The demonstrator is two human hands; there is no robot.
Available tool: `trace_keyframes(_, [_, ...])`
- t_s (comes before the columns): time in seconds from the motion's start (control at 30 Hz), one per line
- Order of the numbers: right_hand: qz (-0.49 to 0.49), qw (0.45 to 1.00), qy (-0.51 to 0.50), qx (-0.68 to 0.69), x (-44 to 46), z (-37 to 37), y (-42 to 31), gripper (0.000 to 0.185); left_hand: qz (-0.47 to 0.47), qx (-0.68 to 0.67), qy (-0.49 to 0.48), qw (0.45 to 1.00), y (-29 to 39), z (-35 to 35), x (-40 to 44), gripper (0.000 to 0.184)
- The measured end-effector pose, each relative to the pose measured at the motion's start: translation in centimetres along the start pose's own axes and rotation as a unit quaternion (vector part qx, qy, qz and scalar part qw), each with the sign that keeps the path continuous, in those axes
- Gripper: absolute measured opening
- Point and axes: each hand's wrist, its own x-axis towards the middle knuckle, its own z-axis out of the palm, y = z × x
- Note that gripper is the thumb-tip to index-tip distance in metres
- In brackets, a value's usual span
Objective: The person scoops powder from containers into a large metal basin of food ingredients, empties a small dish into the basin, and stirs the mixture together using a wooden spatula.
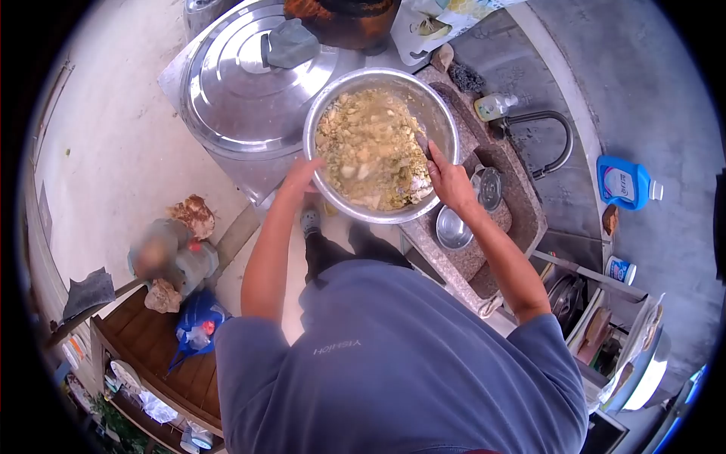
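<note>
A large metal basin (448,113) full of a chunky yellow-green food mixture (367,147) is in front of me, between the lidded pot and the stone sink. My left hand (302,175) grips the basin's rim at its lower left. At the right side of the basin, my right hand (448,180) is closed around the handle of a dark utensil (423,144), whose far end is hidden in the mixture. White bits lie in the mixture near my right hand.
A big metal lid (219,94) covers the pot at upper left, beside a dark brown pot (344,23). To the right, the stone sink (529,219) holds metal bowls (454,227) below a curved faucet (567,140). A blue bottle (622,181) stands further right.
</note>
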Motion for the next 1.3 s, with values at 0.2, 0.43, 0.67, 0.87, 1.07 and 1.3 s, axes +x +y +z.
trace_keyframes(0.2, [0.027, 0.999, -0.026, -0.019, 3.6, 5.3, 3.3, 0.05, -0.005, -0.025, 0.002, 1.0, 2.0, 1.3, -0.6, 0.049])
trace_keyframes(0.43, [0.003, 0.993, -0.085, -0.081, -0.5, -5.1, 7.4, 0.05, 0.026, -0.156, 0.008, 0.987, -3.0, 2.4, 0.3, 0.038])
trace_keyframes(0.67, [0.082, 0.995, 0.003, -0.063, -5.7, 3.5, 7.6, 0.054, 0.048, -0.329, 0.129, 0.934, -10.1, 8.9, -1.2, 0.024])
trace_keyframes(0.87, [0.402, 0.764, -0.033, 0.504, -5.5, 5.4, 0.4, 0.056, 0.072, -0.292, 0.132, 0.945, -13.7, 9.1, 0.4, 0.017])
trace_keyframes(1.07, [0.361, 0.776, -0.058, 0.515, -2.6, 5.7, -0.5, 0.055, 0.08, -0.271, 0.09, 0.955, -13.2, 8.9, 0.2, 0.022])
trace_keyframes(1.3, [-0.003, 0.995, 0.051, 0.081, -2.5, 4.6, 2.4, 0.051, 0.076, -0.264, 0.096, 0.957, -12.0, 9.2, -0.8, 0.025])
